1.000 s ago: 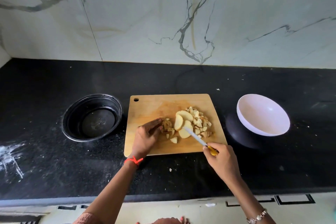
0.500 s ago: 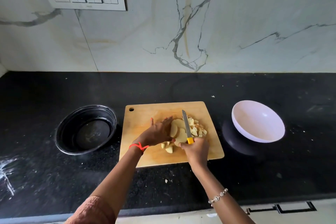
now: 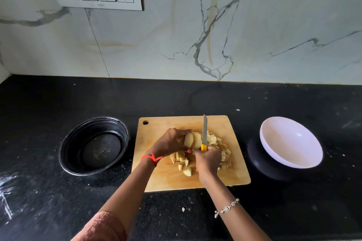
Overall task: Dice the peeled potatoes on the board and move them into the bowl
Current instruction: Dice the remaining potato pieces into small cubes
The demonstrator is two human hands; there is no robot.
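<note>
On the black worktop (image 3: 195, 100) sits the wooden board (image 3: 156, 172), where our left hand (image 3: 170, 143) closes its grip over the potato slices (image 3: 193, 139). Our right hand (image 3: 207, 160) grips the knife (image 3: 204, 133) by its handle, blade just right of them. Diced pieces (image 3: 223, 154) lie alongside, and the white bowl (image 3: 290, 143) stands right of the board.

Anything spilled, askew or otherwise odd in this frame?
A small potato scrap lies on the black counter in front of the board. The white bowl looks tilted. White smears mark the counter's left end.
</note>
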